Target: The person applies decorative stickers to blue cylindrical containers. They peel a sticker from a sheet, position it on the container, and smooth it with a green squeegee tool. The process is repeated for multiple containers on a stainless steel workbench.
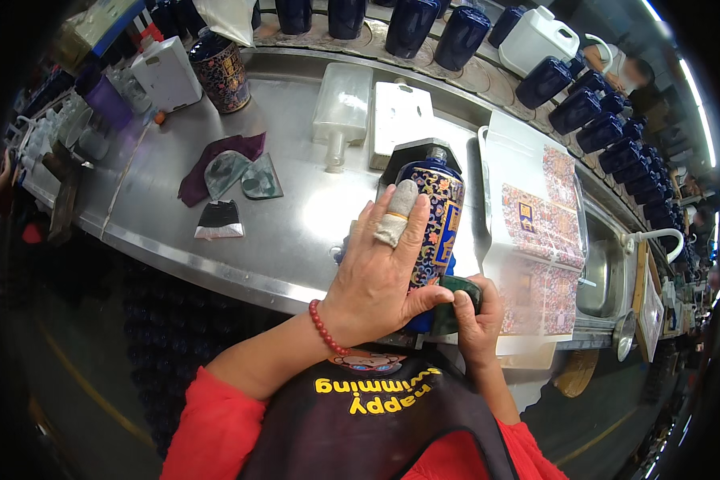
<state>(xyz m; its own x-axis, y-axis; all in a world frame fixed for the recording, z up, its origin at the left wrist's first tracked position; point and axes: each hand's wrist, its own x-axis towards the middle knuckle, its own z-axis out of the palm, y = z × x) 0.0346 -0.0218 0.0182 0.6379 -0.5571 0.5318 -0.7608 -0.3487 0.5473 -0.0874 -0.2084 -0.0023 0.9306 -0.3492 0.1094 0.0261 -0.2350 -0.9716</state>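
Note:
A dark blue bottle (450,210) with a colourful floral decal and a blue panel lies on a dark rest on the metal bench, its neck pointing away from me. My left hand (368,272) holds it from the left, fingers stretched along its side and thumb near its base. One finger wears a grey cloth cot held by a band. In my right hand (482,324), a dark green scraper (462,288) is pinched against the bottle's near end. Its working edge is partly hidden by my fingers.
Printed decal sheets (528,232) lie at right, beside a sink (604,280). Left are green scraper pieces (262,178) and a purple cloth (202,178). A clear container (342,104), white block (400,116) and decorated bottle (220,74) stand beyond. Blue bottles (412,28) line the conveyor.

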